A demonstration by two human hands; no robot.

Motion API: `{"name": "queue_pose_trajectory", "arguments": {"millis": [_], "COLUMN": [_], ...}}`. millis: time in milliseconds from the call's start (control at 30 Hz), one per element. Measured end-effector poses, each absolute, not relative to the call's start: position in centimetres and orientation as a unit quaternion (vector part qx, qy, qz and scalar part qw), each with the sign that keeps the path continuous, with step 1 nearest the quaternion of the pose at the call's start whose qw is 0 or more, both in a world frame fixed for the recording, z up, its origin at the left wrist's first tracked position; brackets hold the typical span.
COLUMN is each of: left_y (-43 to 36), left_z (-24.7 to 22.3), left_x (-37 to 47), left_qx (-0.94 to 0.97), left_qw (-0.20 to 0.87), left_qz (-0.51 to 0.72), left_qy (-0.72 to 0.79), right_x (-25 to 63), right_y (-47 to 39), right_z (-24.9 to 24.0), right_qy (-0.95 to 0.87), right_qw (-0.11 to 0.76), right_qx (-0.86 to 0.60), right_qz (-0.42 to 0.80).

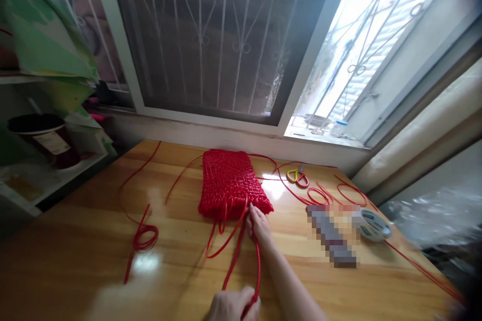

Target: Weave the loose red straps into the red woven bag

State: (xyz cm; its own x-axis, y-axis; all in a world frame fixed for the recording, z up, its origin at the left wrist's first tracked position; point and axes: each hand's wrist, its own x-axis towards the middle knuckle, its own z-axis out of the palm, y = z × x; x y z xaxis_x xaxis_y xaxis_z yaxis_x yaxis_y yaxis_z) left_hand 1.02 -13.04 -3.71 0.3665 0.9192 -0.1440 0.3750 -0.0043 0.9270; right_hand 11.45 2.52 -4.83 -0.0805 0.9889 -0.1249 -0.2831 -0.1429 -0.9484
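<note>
A red woven bag [229,183] lies on the table [75,261], its body largely woven, with loose red cords [235,256] trailing from its near edge. The right hand [258,223] pinches cords at that edge; the left hand [231,305] is closed around the cords nearer the body. Scissors [297,176] and a tape roll [372,224] lie further right.

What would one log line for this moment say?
left hand: gripping red cord | right hand: fingers on cord at red woven piece | scissors lying beyond, untouched | wooden table
</note>
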Motion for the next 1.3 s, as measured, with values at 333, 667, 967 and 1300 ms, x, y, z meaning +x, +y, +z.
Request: {"name": "queue_pose_trajectory", "arguments": {"millis": [333, 667, 967, 1300], "left_y": [-8.5, -8.8, -10.4, -9.3], "left_z": [-0.7, -1.9, -2.3, -5.3], "left_x": [-1.8, 3.3, 3.0, 1.9], "left_qx": [0.671, 0.438, 0.44, 0.445], "left_qw": [0.406, 0.78, 0.716, 0.729], "left_qz": [0.285, 0.259, 0.324, 0.283], "left_qy": [0.551, 0.365, 0.435, 0.437], "right_x": [10.2, 7.2, 6.2, 9.3], "right_y": [7.0, 7.0, 8.4, 9.9], "right_z": [-3.3, -2.1, 0.2, -2.2], "right_qy": [-0.259, -0.232, -0.191, -0.187], "right_qw": [0.511, 0.389, 0.399, 0.523], "right_qx": [-0.392, -0.217, -0.176, -0.223], "right_qz": [0.72, 0.865, 0.879, 0.801]}}
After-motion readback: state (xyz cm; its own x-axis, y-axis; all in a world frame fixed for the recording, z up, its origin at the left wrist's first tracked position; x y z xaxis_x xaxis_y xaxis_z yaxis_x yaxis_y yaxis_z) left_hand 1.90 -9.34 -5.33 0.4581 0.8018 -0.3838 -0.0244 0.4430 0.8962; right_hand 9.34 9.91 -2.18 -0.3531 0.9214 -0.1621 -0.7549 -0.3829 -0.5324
